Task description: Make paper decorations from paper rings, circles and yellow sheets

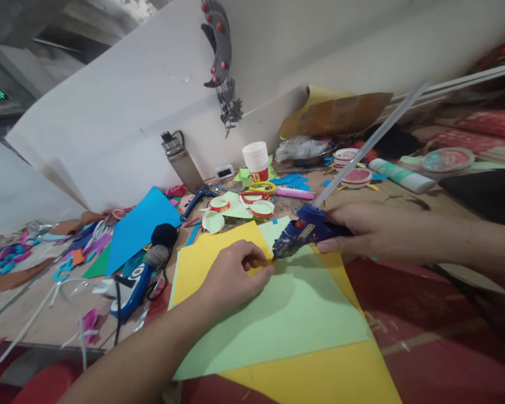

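Observation:
A blue hot glue gun [298,233] is gripped in my right hand [353,227], with a long translucent glue stick [370,143] rising from its back. Its nozzle points down and left, close to the fingertips of my left hand [238,272]. That hand rests on the papers with curled fingers and the thumb drawn in; whatever is between them, if anything, is too small to make out. Beneath both hands lies a light green sheet [278,331], overlapping yellow sheets [336,373] that show at the upper left and along the lower right.
Behind the papers stand white paper cups [256,157], a grey bottle [183,163] and scissors [255,196]. Round cup pieces [214,221] lie nearer. On the left are a blue sheet [141,224], dark yarn balls [164,235] and a blue-and-white tool [132,289]. A white roll [402,175] lies right.

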{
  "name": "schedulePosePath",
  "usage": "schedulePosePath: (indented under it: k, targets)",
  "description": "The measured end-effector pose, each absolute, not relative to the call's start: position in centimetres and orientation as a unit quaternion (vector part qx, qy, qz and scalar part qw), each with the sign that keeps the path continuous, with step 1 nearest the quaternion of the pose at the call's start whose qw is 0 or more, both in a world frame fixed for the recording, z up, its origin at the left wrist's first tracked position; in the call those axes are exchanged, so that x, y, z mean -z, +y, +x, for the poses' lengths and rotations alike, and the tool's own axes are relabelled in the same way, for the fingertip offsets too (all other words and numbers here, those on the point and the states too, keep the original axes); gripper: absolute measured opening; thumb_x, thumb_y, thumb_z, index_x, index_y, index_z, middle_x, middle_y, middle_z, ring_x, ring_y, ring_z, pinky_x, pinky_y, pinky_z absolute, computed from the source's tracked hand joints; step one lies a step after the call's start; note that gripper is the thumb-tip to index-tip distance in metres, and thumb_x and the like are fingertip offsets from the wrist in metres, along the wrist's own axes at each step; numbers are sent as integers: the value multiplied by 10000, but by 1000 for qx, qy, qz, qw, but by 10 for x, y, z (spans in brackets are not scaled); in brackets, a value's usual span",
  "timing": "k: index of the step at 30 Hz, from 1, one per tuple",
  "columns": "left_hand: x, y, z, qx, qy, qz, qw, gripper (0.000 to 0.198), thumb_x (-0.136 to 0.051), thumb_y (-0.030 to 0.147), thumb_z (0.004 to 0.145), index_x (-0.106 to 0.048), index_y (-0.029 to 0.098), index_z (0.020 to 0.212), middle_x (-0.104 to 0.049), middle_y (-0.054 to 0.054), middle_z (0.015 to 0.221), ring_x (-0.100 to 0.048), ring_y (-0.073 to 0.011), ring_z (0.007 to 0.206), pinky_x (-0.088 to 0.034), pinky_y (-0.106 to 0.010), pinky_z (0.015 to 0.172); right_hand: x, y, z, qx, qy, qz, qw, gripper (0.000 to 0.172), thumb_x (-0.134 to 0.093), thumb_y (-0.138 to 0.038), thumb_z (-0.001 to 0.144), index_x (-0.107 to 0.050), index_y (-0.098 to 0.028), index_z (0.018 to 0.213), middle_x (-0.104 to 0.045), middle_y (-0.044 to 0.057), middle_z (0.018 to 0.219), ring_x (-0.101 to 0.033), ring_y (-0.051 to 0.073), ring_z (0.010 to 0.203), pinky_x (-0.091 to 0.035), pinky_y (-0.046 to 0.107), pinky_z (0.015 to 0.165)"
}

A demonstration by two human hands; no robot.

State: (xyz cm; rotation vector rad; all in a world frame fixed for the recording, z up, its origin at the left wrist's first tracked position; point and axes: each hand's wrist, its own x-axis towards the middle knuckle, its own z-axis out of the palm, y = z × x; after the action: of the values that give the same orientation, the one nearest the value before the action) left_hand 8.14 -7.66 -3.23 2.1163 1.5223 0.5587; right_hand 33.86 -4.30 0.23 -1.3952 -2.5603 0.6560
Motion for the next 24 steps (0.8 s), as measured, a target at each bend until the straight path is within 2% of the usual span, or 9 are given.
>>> schedulePosePath:
  k: [4,8,13,17,21,24]
  targets:
    - [35,-77,81,-206,522,804,195,66,-611,239,752,-648,188,772,-641,-13,785,-552,-129,700,-424,-247,635,-1,-38,344,-233,-856,-453,87,384,-481,-519,870,-639,-177,947,-637,119,1012,-575,287,928,-416,362,798]
    - [36,-74,80,-204,527,799,204,101,-555,191,771,-650,182,737,-636,-11,751,-544,-119,666,-416,-237,610,-2,-39,344,-229,-856,-456,86,396,-487,-533,860,-643,-171,900,-643,117,959,-575,274,869,-417,355,750]
    - [34,-70,81,-198,558,766,250,101,-569,212,755,-659,185,718,-650,5,705,-537,-116,611,-407,-227,569,-5,-46,336,-206,-856,-468,74,387,-487,-521,845,-645,-168,866,-661,133,943,-591,273,849,-434,359,751]
    - [30,-67,80,-187,573,747,280,123,-582,239,750,-686,184,713,-679,6,703,-559,-121,610,-411,-226,572,-2,-49,333,-209,-854,-473,65,359,-473,-486,857,-652,-191,956,-682,124,1020,-617,281,895,-449,349,770]
    - [27,-63,77,-167,565,747,308,150,-595,272,752,-711,183,720,-700,0,713,-587,-129,632,-420,-229,587,4,-48,332,-247,-843,-476,40,402,-438,-503,869,-639,-196,1034,-692,125,1045,-635,298,908,-459,364,767]
    - [27,-59,73,-150,554,749,331,162,-595,288,754,-717,185,728,-704,1,715,-597,-132,640,-418,-228,578,5,-51,329,-260,-840,-475,40,409,-426,-516,870,-623,-199,1038,-698,120,1045,-643,297,906,-463,364,768]
